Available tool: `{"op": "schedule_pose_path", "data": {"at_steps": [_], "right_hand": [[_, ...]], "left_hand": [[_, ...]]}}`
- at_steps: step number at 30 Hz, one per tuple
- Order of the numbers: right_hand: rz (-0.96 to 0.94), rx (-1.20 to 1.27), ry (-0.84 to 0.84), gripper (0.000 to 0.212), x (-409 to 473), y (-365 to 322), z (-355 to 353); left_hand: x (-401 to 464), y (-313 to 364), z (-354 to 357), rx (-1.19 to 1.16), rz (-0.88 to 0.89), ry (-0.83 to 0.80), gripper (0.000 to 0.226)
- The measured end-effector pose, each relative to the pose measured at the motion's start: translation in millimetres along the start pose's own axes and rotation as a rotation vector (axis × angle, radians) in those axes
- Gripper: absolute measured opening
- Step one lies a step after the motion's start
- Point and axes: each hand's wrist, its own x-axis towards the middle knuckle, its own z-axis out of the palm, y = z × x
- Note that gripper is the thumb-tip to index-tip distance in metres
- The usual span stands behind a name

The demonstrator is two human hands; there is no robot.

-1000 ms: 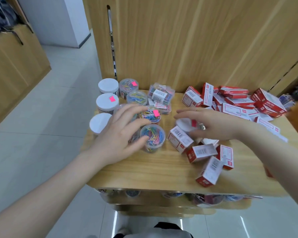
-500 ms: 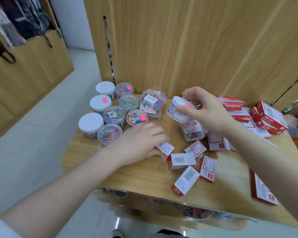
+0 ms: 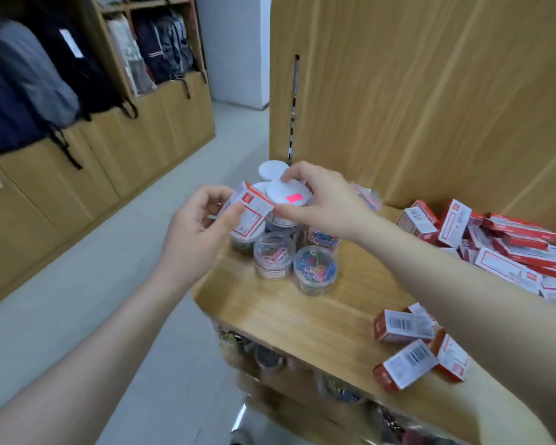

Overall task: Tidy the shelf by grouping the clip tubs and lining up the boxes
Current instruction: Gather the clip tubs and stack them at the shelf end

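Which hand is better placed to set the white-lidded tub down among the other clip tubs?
The right hand: it grips the white-lidded tub directly above the clip tubs. The left hand holds a red-and-white box.

The left hand (image 3: pixel 203 220), which a moment ago lay over small boxes on the shelf (image 3: pixel 302 309), is now lifted and grips one red-and-white box (image 3: pixel 249 210) between thumb and fingers. The right hand (image 3: pixel 325 200) has carried its white-lidded tub (image 3: pixel 288 200) across to the cluster of clip tubs (image 3: pixel 297 264); the tub now sits atop them, just beside the left fingers (image 3: pixel 235 213).
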Motion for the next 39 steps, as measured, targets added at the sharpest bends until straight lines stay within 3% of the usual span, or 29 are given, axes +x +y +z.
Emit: {"op": "schedule_pose_path", "data": {"at_steps": [6,9,12,17,21,24,31,36,39], "right_hand": [[-0.018,-0.085,-0.056,0.05,27.1,1.1,39.2],[-0.007,-0.072,-0.111,0.056,28.7,8.9,47.8],[0.023,-0.046,-0.022,0.051,21.6,16.3,26.3],[0.117,-0.264,0.079,0.018,-24.0,45.5,-44.8],[0.322,-0.445,0.148,0.016,-67.7,83.5,-80.0],[0.407,-0.445,0.201,0.017,-85.2,100.3,-91.6],[0.282,-0.667,-0.054,0.034,-84.1,130.2,-85.7],[0.279,-0.466,0.017,0.024,-102.4,135.8,-120.1],[0.272,-0.466,-0.005,0.023,-115.6,131.3,-137.5]], "left_hand": [[0.3,-11.1,-22.4,0.025,-0.036,0.022,0.026],[4.0,-14.4,-25.3,0.062,-0.04,-0.023,0.021],[11.1,-15.1,-20.5,0.137,-0.005,-0.112,0.015],[27.3,-4.8,17.8,0.311,0.263,-0.351,0.014],[48.1,7.3,66.2,0.413,0.46,-0.529,0.026],[67.6,23.0,104.6,0.459,0.556,-0.605,0.029],[103.2,25.5,170.6,0.58,0.525,-0.656,0.024],[106.8,7.0,198.1,0.678,0.456,-0.759,0.026],[105.6,2.1,206.5,0.698,0.436,-0.739,0.026]]}}
